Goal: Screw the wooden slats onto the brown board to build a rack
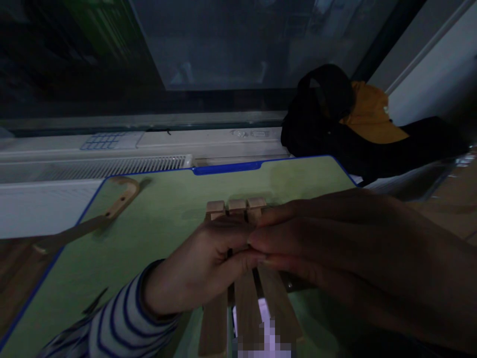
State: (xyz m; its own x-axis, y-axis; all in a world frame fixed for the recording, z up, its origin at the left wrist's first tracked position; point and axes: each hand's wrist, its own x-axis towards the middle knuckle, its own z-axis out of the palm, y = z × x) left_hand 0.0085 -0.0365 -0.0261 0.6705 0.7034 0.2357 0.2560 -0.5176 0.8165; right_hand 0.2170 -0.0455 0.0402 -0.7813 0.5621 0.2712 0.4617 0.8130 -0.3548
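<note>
My left hand (pixel 214 258), in a blue-and-white striped sleeve, lies across a piece made of wooden slats (pixel 248 303). Its thumb and fingers are closed together above the slats. From the right, my right hand (pixel 316 243) meets it, fingers pressed together, fingertips touching those of my left hand. Whatever is between the fingertips is hidden. Three slats run side by side, with rounded blocks at their far ends and dark gaps between them. To the left, a curved wooden part (pixel 124 196) with dark holes overhangs the edge of the green tabletop (pixel 167 199).
A blue trim piece (pixel 227 168) sits on the table's far edge. Behind it are a white radiator (pixel 122 166), a windowsill (pixel 212 139) and a dark window. A black bag (pixel 316 119) and a mustard cap (pixel 372 112) rest at the back right.
</note>
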